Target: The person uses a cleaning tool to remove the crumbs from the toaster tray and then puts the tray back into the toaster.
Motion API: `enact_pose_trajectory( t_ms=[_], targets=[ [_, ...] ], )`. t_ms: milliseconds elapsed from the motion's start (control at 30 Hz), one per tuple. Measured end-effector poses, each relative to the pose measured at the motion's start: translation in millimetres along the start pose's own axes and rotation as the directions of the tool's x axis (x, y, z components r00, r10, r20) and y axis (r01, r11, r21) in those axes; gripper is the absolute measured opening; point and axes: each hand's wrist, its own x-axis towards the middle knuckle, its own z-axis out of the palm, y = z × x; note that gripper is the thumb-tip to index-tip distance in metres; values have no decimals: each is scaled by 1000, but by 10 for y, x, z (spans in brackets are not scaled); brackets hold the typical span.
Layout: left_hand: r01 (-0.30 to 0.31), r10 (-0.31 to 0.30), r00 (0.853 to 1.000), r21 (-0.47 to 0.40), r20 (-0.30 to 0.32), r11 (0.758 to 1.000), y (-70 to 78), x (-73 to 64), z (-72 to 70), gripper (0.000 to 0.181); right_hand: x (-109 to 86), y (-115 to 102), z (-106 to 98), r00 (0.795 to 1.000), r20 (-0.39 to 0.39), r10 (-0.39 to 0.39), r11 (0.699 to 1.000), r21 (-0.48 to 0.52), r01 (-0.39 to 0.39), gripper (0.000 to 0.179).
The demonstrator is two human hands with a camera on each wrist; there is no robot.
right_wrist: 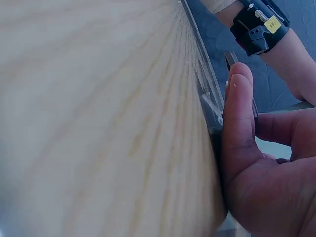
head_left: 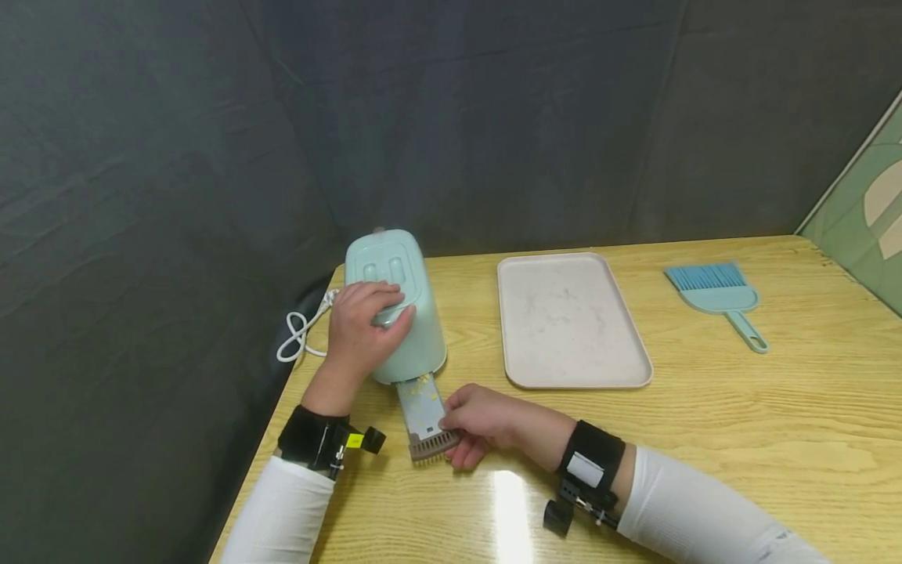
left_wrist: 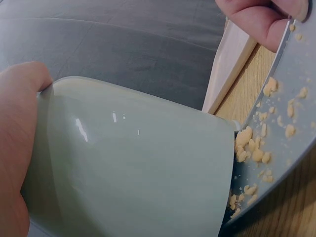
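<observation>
A pale green toaster [head_left: 416, 345] stands at the table's left side. My left hand [head_left: 366, 321] rests across its top, thumb apart from the fingers. In the left wrist view the same hand [left_wrist: 17, 143] lies over the toaster's upper edge; its fingertips are hidden there. A grey crumb tray [head_left: 421, 403] sticks partly out of the toaster's near end, with yellowish crumbs [left_wrist: 256, 154] on it. My right hand [head_left: 482, 423] pinches the right side of the tray's brown slotted end between thumb and fingers. In the right wrist view the right hand's [right_wrist: 266, 173] fingers hide most of the tray.
A beige rectangular tray [head_left: 571, 321] lies right of the toaster. Farther right is a blue-green hand brush [head_left: 719, 298]. The toaster's white cord [head_left: 299, 337] lies coiled at the left table edge. Dark cloth [head_left: 493, 125] hangs behind the wooden table [head_left: 761, 439].
</observation>
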Motion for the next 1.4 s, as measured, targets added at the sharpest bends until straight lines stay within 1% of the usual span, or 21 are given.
enact_pose_trajectory(
  t_ms=[333, 733, 1067, 1167, 1400],
  targets=[
    [-5, 5, 1000, -1, -9, 1000, -6, -3, 2, 25, -67, 33, -13, 999, 41, -12, 1000, 18, 11, 19],
    [-3, 3, 1000, -6, -16, 1000, -4, -2, 1, 25, -114, 54, -36, 998, 63, -11, 1000, 0, 11, 18],
    [-8, 8, 1000, -4, -13, 1000, 3, 1, 0, 25, -171, 54, -22, 999, 52, -3, 1000, -26, 4, 18],
    [-6, 6, 1000, -5, -13, 1000, 9, 7, -6, 25, -183, 54, -23, 998, 57, 0, 999, -35, 2, 17],
    [-6, 6, 1000, -11, -13, 1000, 15, 5, -5, 26, -217, 71, -29, 997, 78, -5, 1000, -18, 7, 18]
  ],
)
